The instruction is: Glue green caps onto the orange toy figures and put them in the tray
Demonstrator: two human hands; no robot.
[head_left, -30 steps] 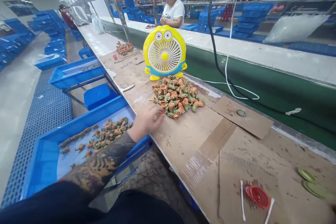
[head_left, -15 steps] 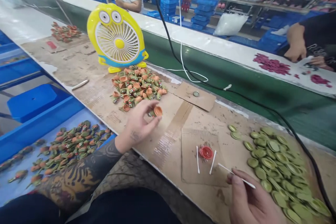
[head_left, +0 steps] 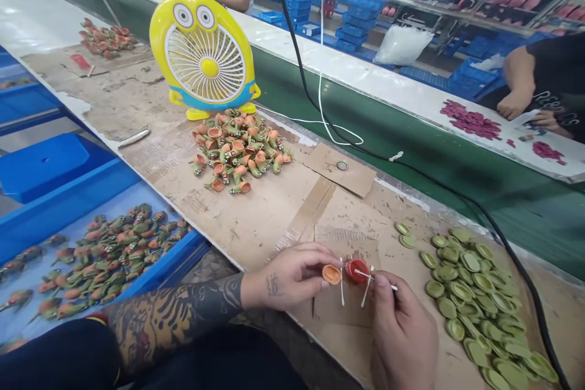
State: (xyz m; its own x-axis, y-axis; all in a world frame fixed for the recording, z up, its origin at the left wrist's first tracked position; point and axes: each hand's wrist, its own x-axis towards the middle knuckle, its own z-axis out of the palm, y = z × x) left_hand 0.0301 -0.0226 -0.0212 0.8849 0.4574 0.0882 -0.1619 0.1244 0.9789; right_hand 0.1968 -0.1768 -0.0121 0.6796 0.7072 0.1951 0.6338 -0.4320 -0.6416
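My left hand holds a small orange-capped toy piece by the near edge of the cardboard-covered bench. My right hand grips a white cotton swab whose tip reaches into a red lid right beside the piece. Two more swabs lie either side of the lid. A heap of the same orange and green toy pieces sits further back. Green discs are spread to the right of my right hand.
A yellow desk fan stands behind the heap. A blue tray with several finished pieces lies at the left. A green conveyor and a black cable run behind. Other people work across the belt.
My left hand carried one orange-capped piece from the heap toward me to the red lid. My right hand brought the swab to the lid. The view swung right and down.
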